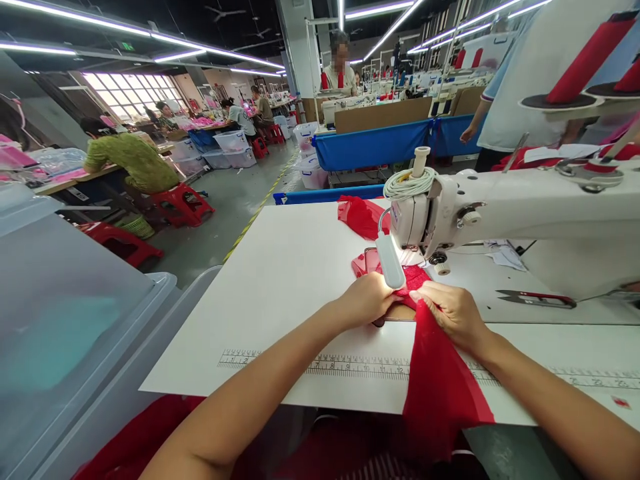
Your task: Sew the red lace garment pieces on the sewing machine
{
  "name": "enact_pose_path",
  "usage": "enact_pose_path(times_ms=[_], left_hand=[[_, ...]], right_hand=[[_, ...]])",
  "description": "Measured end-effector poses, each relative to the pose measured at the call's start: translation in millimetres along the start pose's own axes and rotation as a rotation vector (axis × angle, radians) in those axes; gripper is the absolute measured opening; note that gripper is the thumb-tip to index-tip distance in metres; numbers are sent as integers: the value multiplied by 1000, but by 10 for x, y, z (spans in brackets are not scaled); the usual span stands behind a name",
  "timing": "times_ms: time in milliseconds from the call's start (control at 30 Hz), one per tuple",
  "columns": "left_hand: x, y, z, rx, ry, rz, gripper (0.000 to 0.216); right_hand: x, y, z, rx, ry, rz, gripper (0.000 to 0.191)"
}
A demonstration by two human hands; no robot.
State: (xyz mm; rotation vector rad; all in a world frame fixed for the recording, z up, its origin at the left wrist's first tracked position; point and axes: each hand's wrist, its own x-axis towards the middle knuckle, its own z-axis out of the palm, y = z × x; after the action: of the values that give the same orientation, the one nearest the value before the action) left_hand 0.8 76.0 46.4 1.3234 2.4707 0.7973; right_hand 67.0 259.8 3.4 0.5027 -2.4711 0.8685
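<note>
1. Red fabric (pixel 440 373) lies gathered below the head of a white sewing machine (pixel 510 203), its lower length hanging over the near edge of the pale surface (pixel 295 267)
2. Of the hands, the right hand (pixel 453 312) pinches the fabric between thumb and fingers; the left hand (pixel 367 300) rests at the gathered part, fingers curled, but whether it grips cannot be told
3. A small lit lamp (pixel 390 261) hangs just above the left hand, and a sheer red piece (pixel 363 217) lies behind it
4. To the right, thread snips (pixel 536 299) lie by the machine; a printed ruler scale (pixel 350 365) runs along the near side
5. Farther out, a translucent bin (pixel 75 320) stands at left, and a person in green (pixel 133 157) sits on a red stool (pixel 183 202)
</note>
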Motion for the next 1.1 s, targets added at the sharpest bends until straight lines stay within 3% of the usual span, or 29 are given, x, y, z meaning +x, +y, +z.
enact_pose_path(times_ms=[167,300,400,700,967,1100], left_hand=[[-25,6,-103,-11,-93,46,33],[-11,37,64,92,46,-32,40],[6,42,169,125,133,-85,33],[7,-50,-72,-42,-45,-33,24],[42,28,154,170,157,-43,28],[41,-18,142,247,158,6,26]], right_hand=[[4,-7,-12,-11,3,-33,46],[6,-15,-18,-13,3,-62,47],[-1,-12,-20,-21,6,-80,47],[-30,6,-45,-45,58,-103,43],[-24,-18,-58,-54,58,-120,43],[-26,10,-78,-45,29,-169,37]])
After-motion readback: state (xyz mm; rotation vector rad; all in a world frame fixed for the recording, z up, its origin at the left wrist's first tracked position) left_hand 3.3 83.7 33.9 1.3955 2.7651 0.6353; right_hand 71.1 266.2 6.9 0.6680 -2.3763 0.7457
